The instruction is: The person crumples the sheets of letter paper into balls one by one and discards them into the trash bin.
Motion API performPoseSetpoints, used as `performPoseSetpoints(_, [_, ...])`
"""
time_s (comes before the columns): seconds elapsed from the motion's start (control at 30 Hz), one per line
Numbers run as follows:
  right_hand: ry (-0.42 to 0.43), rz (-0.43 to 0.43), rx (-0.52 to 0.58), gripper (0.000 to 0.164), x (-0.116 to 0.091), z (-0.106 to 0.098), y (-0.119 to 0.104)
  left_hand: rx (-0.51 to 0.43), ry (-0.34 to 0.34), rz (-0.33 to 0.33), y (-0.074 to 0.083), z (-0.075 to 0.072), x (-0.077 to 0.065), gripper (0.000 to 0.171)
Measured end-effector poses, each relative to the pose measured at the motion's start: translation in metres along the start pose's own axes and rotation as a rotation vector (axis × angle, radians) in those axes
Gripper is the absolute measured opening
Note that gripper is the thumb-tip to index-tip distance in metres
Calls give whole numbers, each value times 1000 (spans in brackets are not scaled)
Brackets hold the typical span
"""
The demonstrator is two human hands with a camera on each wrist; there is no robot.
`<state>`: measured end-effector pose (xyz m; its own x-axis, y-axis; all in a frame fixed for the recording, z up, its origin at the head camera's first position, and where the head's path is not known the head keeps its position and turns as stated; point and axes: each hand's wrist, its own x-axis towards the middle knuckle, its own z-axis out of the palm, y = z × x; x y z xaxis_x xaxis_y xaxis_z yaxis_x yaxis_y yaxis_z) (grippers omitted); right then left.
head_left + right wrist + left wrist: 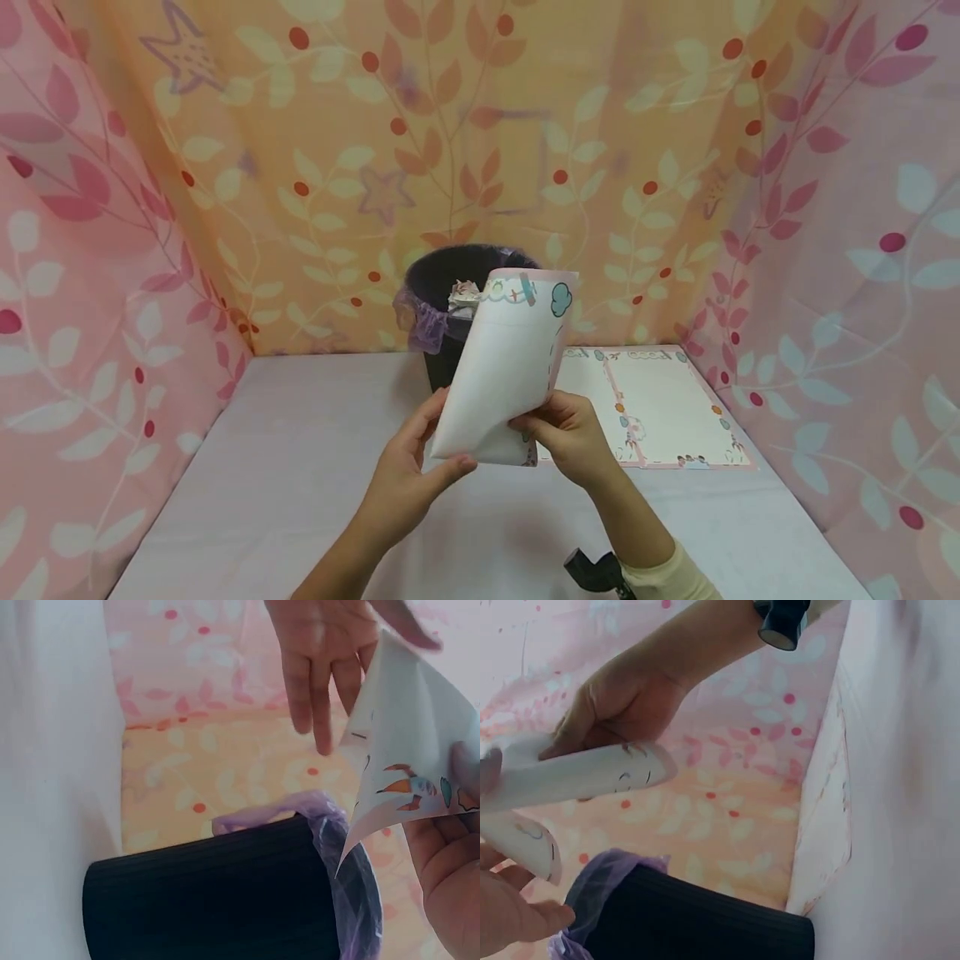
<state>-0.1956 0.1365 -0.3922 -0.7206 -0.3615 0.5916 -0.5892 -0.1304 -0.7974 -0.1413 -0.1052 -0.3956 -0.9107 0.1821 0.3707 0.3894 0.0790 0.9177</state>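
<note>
A white sheet of paper [498,375] with a pink border and small coloured drawings is curled over into a loose fold. My right hand [570,433] pinches its lower right edge, thumb on the near face and fingers behind. At the lower left corner is my left hand [412,467], its thumb along the bottom edge. In the right wrist view the left hand's fingers [321,697] are extended and spread behind the paper. The raised sheet partly hides a black bin [442,358] lined with a purple bag [427,321].
Crumpled paper [463,296] shows at the bin's mouth. Flat bordered sheets [667,408] lie on the right of the white-covered table [315,433]. Patterned curtains [450,125] enclose the back and both sides. A black camera mount [596,572] is on the right wrist.
</note>
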Motion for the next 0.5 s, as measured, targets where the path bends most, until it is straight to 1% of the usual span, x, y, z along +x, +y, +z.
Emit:
performPoseSetpoints(0.1, [22, 27, -45, 31, -1, 7, 0, 44, 55, -40, -1, 3, -1, 51])
performPoseSetpoints(0.17, [61, 38, -92, 35, -1, 12, 1, 35, 102, -52, -3, 4, 0, 39])
performPoseSetpoints(0.23, [125, 13, -154, 38, -2, 18, 2, 49, 163, -56, -6, 3, 0, 31])
performPoseSetpoints(0.27, [161, -24, -193, 43, -2, 20, 2, 67, 197, -54, -8, 3, 1, 29])
performPoseSetpoints(0.3, [201, -82, -234, 47, -1, 22, 3, 76, 229, -52, -9, 2, 2, 27])
performPoseSetpoints(0.33, [241, -159, -290, 52, 0, 24, 3, 70, 256, -54, -11, 1, 2, 26])
performPoseSetpoints(0.4, [295, -356, -425, 57, 2, 26, 2, 69, 303, -59, -13, -1, 3, 24])
performPoseSetpoints(0.47, [290, -534, -564, 61, 5, 26, 0, 45, 319, -62, -14, -3, 5, 22])
performPoseSetpoints(0.5, [266, -597, -621, 63, 6, 26, -1, 30, 316, -61, -13, -4, 5, 22])
